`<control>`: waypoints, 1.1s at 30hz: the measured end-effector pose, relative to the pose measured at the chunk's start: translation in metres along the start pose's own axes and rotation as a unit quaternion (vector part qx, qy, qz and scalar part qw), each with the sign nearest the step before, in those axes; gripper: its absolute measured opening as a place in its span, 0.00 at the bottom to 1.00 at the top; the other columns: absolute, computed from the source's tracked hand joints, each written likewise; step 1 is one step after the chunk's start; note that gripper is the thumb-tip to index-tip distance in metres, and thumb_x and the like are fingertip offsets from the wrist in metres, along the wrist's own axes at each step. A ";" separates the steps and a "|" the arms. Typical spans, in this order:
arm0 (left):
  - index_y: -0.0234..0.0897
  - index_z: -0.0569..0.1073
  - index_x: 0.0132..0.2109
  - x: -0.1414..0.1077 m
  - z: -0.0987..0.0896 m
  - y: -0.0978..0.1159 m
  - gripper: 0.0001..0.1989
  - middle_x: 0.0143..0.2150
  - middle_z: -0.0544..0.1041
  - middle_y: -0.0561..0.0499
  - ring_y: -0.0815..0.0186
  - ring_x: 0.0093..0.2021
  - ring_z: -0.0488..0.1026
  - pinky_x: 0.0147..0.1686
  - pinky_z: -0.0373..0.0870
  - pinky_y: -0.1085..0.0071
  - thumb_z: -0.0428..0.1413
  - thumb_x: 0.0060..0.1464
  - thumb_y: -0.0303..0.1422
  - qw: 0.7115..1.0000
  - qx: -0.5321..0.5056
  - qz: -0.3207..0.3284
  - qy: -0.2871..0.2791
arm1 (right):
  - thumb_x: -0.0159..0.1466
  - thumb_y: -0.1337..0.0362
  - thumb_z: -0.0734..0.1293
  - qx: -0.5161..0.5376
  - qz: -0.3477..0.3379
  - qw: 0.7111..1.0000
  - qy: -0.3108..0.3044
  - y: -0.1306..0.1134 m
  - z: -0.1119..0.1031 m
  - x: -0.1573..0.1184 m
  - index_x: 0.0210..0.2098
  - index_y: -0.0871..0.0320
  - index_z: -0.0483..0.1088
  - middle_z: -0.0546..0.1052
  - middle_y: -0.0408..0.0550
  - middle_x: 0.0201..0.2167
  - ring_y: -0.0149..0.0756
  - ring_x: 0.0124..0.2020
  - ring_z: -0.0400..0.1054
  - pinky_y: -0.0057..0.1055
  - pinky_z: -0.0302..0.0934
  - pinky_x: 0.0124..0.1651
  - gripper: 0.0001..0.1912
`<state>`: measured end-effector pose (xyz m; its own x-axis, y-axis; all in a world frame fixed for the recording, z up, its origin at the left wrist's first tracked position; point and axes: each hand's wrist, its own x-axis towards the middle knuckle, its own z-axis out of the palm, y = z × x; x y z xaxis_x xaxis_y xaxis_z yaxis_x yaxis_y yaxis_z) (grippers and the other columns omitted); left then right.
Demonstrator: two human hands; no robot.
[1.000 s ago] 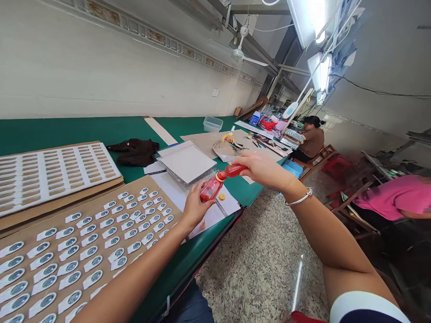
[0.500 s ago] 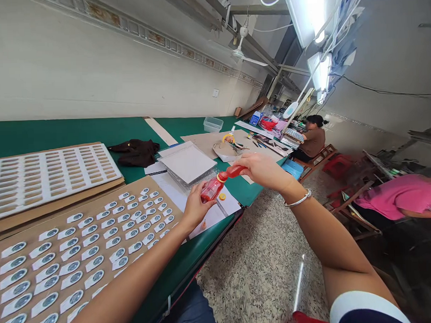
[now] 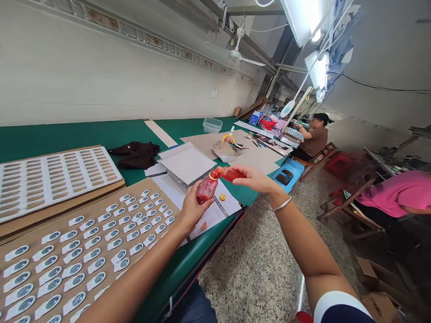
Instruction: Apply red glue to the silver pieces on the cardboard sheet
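Note:
My left hand (image 3: 195,205) is wrapped round a clear bottle (image 3: 206,190) with red liquid low inside and a yellow ring at its neck. The bottle tilts to the right. Above its mouth, my right hand (image 3: 253,178) grips a second red bottle (image 3: 232,174), tipped so that its mouth meets the neck of the first. Whether liquid is flowing between them I cannot tell. Just below, a yellow cap (image 3: 222,197) lies on a printed paper sheet (image 3: 229,207).
Rows of small tagged round badges (image 3: 93,241) cover a brown board at left, beside a white slotted tray (image 3: 53,179). Ahead are a dark cloth (image 3: 139,154), a white panel (image 3: 189,162) and a clear tub (image 3: 213,125). Co-workers (image 3: 315,139) sit at right near a blue stool (image 3: 290,172).
My right hand has turned and dropped slightly, with its fingers more along the upper bottle. The upper bottle lies closer to level. The left hand keeps its hold.

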<state>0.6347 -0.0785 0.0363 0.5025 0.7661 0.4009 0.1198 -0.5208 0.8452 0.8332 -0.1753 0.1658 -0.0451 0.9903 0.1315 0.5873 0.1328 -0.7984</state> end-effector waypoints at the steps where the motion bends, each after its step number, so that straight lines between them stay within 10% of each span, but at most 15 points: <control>1: 0.41 0.59 0.60 -0.001 0.000 -0.002 0.36 0.55 0.66 0.44 0.55 0.56 0.65 0.56 0.61 0.58 0.63 0.43 0.35 1.000 -0.005 0.003 -0.003 | 0.57 0.61 0.68 0.032 0.005 0.999 -0.003 0.004 0.003 0.000 0.51 0.59 0.67 0.73 0.48 0.47 0.39 0.46 0.67 0.38 0.60 0.50 0.23; 13: 0.41 0.60 0.61 0.003 0.003 0.002 0.39 0.55 0.66 0.44 0.55 0.55 0.66 0.54 0.63 0.57 0.64 0.41 0.31 0.999 -0.021 -0.037 0.006 | 0.57 0.61 0.68 0.141 0.028 0.990 0.003 0.011 0.010 -0.005 0.53 0.59 0.66 0.73 0.48 0.48 0.38 0.47 0.66 0.37 0.59 0.51 0.24; 22: 0.41 0.59 0.62 0.012 -0.005 0.013 0.39 0.51 0.67 0.44 0.55 0.52 0.66 0.54 0.64 0.59 0.63 0.42 0.30 0.995 0.097 -0.017 0.012 | 0.60 0.58 0.65 0.022 0.011 1.000 0.010 0.000 -0.005 -0.019 0.55 0.57 0.66 0.72 0.48 0.50 0.42 0.49 0.65 0.40 0.59 0.52 0.24; 33: 0.46 0.58 0.63 0.019 -0.007 0.014 0.37 0.49 0.66 0.45 0.54 0.51 0.65 0.53 0.61 0.56 0.60 0.46 0.29 0.976 0.209 0.068 0.012 | 0.60 0.52 0.65 0.123 0.076 0.983 -0.110 0.017 -0.038 -0.021 0.54 0.59 0.67 0.75 0.47 0.35 0.30 0.30 0.65 0.24 0.59 0.26 0.26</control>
<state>0.6398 -0.0683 0.0580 0.5179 0.6853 0.5119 0.3944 -0.7224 0.5680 0.8747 -0.1950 0.1715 -0.1612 0.9810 -0.1084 0.3888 -0.0379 -0.9205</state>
